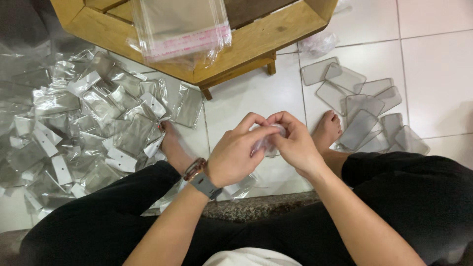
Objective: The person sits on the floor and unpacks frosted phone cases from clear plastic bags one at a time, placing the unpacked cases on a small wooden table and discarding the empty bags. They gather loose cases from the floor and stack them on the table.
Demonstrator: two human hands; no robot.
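A: Status of hands?

B: Left hand point(236, 155) and right hand point(295, 145) brought together at centre, fingertips pinching a small clear plastic piece point(268, 140), held above the white tiled floor point(251, 93). Mostly hidden between the fingers; exact shape not discernible, possibly a thin sleeve or a case edge.

A: Primary hazard?

B: Slip. Smooth film, small grip area. Likely cause: uneven pinch pressure between the two sides. Probable result: drop onto the tiles near the bare feet point(326, 129).

A: Secondary hazards?

B: Tearing or creasing if pulled apart too sharply. Also mixing of stock: pile of packed clear bags point(88, 123) at left, loose grey translucent cases point(362, 111) at right, both close to the legs. Possible cause: a foot shift scattering either group.

A: Overhead items?

B: Stack of empty clear bags with pink strip point(180, 32) resting on the wooden table point(256, 42) at far centre, overhanging the edge. Risk of sliding off if the table gets knocked.

A: Wrist items?

B: Grey watch strap point(205, 185) and bracelet on the left wrist. Snag on thin film judged possible, not certain.
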